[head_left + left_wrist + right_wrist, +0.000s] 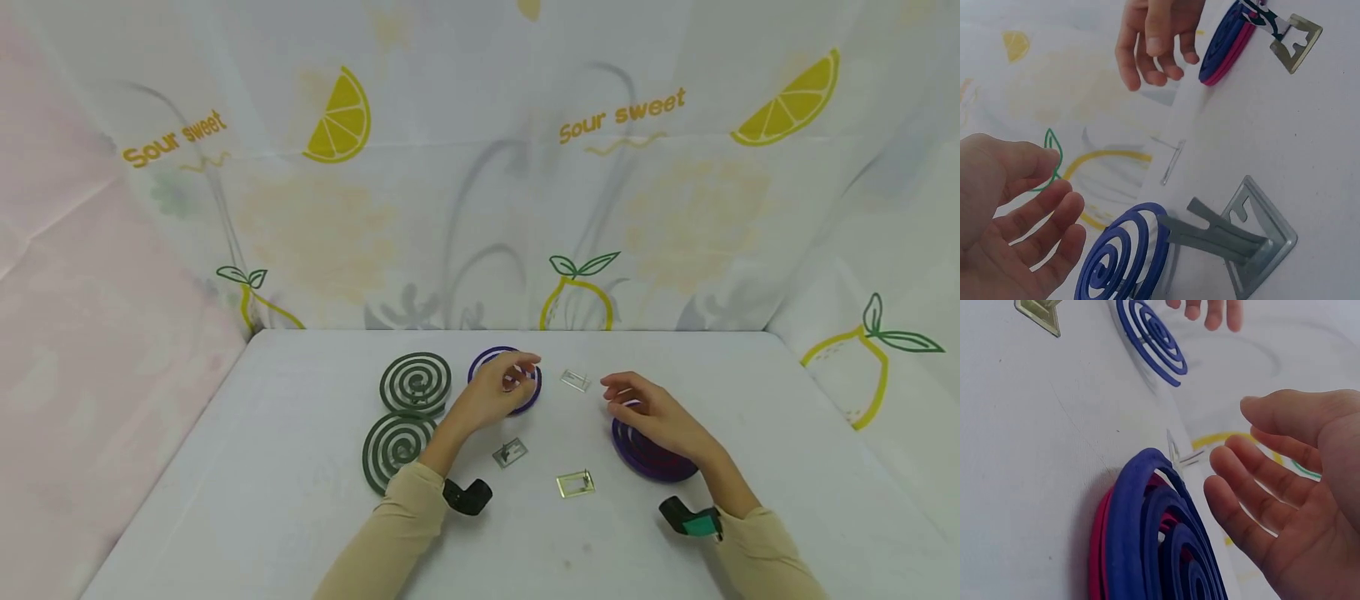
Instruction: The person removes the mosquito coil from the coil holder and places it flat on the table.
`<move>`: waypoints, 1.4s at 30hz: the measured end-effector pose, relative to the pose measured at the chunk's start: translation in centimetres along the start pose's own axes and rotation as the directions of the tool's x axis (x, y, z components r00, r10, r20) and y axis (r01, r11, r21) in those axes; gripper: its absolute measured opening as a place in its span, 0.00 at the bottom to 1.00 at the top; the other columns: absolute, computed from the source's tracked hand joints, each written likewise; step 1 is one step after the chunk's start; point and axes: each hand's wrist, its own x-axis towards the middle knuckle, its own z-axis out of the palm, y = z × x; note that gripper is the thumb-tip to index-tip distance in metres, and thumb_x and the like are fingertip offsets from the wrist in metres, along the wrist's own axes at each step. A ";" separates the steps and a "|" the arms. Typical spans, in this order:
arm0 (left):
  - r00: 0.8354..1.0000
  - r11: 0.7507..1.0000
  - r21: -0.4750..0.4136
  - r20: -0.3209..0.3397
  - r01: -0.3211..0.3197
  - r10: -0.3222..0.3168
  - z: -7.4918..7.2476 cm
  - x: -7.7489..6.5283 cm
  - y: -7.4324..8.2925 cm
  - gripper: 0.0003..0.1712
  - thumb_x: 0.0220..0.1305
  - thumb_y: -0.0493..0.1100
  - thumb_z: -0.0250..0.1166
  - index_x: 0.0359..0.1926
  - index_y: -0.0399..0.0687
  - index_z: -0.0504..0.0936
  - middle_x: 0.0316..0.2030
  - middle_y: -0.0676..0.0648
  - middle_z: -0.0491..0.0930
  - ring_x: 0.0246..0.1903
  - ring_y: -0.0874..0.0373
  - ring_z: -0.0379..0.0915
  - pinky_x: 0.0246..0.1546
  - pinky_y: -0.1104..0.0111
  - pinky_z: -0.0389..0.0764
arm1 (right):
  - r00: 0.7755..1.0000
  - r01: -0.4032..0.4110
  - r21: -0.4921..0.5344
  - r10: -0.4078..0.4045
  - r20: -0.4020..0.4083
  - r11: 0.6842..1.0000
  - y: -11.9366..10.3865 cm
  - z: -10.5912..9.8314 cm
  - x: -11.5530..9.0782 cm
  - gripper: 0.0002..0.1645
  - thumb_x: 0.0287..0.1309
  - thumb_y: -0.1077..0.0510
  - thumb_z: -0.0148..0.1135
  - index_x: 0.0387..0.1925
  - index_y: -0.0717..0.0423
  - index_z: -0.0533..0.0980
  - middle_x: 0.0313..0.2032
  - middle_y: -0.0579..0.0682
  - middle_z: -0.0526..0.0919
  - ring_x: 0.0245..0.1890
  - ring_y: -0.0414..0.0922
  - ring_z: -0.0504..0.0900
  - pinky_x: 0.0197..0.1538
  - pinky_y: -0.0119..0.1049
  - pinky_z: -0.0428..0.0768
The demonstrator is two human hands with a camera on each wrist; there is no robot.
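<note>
My left hand is raised over a blue mosquito coil, fingers loosely bent with nothing between them. A metal stand partly shows beneath that coil. On the right, my right hand hovers above a stack of a blue coil and a magenta coil, its fingers relaxed and holding nothing. Between the hands lie a grey metal coil stand, a gold-coloured stand nearer the front and a thin silvery stand farther back. Each has an upright prong.
Two green coils lie at the left, one behind the other, with their edges meeting. The white table is backed by a lemon-printed cloth. Dark cameras are strapped to both wrists.
</note>
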 end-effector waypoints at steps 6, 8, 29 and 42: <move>0.999 1.000 0.013 -0.037 0.020 -0.019 -0.6 -0.2 -0.4 0.20 0.64 0.38 0.61 0.57 0.42 0.75 0.48 0.43 0.79 0.43 0.55 0.77 0.45 0.67 0.79 | 1.000 -0.015 -0.004 0.016 0.010 1.000 -0.4 0.3 0.4 0.23 0.63 0.59 0.58 0.57 0.65 0.68 0.47 0.63 0.77 0.46 0.43 0.78 0.48 0.29 0.79; 0.999 1.000 0.009 -0.040 0.028 -0.028 -0.7 -0.2 -0.6 0.20 0.64 0.38 0.61 0.57 0.42 0.74 0.48 0.43 0.79 0.43 0.55 0.77 0.45 0.67 0.79 | 1.000 -0.020 -0.007 0.020 0.011 1.000 -0.4 0.4 0.6 0.23 0.63 0.59 0.58 0.57 0.65 0.67 0.47 0.62 0.78 0.47 0.44 0.78 0.48 0.29 0.79; 0.986 0.996 0.009 -0.138 0.092 -0.090 -2.9 -0.4 -2.2 0.21 0.62 0.37 0.62 0.57 0.45 0.75 0.46 0.42 0.80 0.44 0.53 0.79 0.44 0.64 0.79 | 0.999 -0.021 0.066 0.018 0.045 0.998 -0.5 1.6 1.8 0.24 0.62 0.62 0.58 0.57 0.68 0.67 0.46 0.65 0.77 0.46 0.53 0.78 0.42 0.31 0.81; 0.979 0.987 0.065 -0.152 0.150 -0.139 -3.3 -0.7 -2.8 0.19 0.64 0.39 0.61 0.56 0.45 0.76 0.48 0.41 0.77 0.45 0.52 0.75 0.41 0.64 0.77 | 0.994 -0.055 0.122 0.043 0.096 0.991 -0.4 2.1 2.1 0.26 0.63 0.61 0.57 0.59 0.68 0.64 0.48 0.67 0.75 0.47 0.57 0.78 0.41 0.37 0.83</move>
